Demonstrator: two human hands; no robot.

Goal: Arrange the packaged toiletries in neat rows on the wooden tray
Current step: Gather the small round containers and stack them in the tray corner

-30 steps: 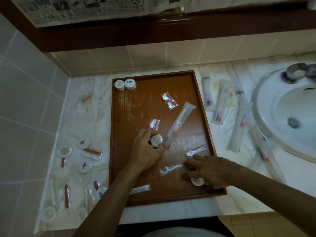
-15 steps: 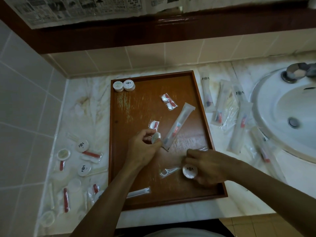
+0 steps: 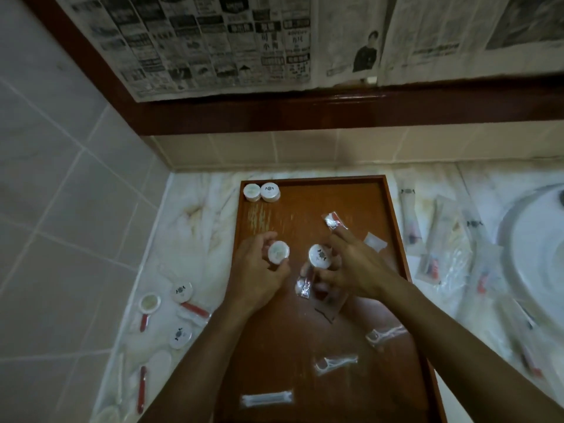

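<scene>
Two bare forearms, no sleeves, left hand (image 3: 259, 279), right hand (image 3: 357, 267), no rings or watch

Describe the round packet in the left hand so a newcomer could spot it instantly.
Start at the wooden tray beside the sink. Over its middle, the left hand pinches a round white packet. Its face is plain and pale, whereas the right hand's packet bears a dark emblem.

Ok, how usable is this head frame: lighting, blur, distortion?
Head view: dim and warm-toned; packets on the counter right of the tray smear into streaks; the right hand is motion-blurred, the left hand sharper, each holding a round white tub; wide-angle bending curves the wall tiles and the sink.
</scene>
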